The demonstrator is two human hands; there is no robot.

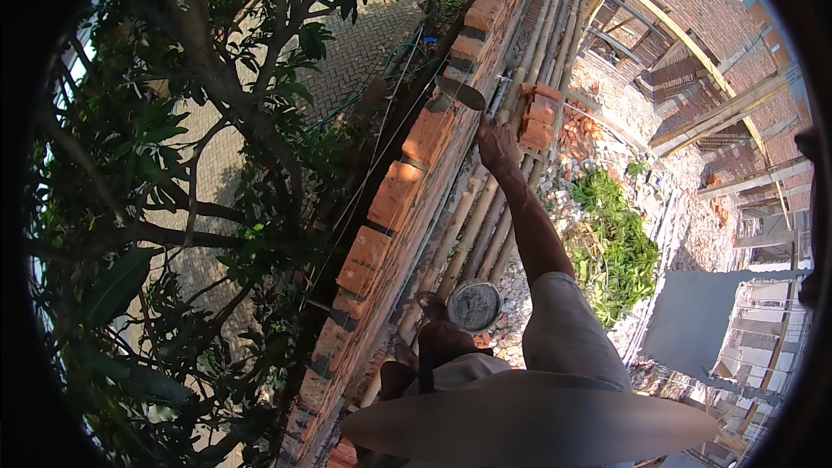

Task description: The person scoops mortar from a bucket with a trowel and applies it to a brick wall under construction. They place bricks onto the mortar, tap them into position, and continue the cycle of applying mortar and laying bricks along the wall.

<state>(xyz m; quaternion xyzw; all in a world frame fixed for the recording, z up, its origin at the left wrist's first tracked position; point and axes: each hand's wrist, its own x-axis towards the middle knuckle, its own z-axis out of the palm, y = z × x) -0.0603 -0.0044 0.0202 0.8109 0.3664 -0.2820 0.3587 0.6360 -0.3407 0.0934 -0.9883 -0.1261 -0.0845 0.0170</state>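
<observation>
My right hand [498,146] is closed on a trowel, reached out ahead of me along the brick wall. The trowel's blade [461,93] hovers at the wall's top course, by the end of an orange brick [429,132]; I cannot tell whether it touches. Grey mortar fills joints between the bricks of the wall [396,197]. A round bucket of grey mortar [474,305] stands near my feet. Beyond my right hand, a small stack of orange bricks [539,117] rests on the bamboo poles. My left hand does not show.
I stand on a bamboo-pole scaffold [472,230] beside the wall. A thin string [368,169] runs along its outer side. Leafy tree branches [234,104] crowd the left over a paved lane [347,61]. Rubble [563,208] and cut greenery [611,230] lie below right.
</observation>
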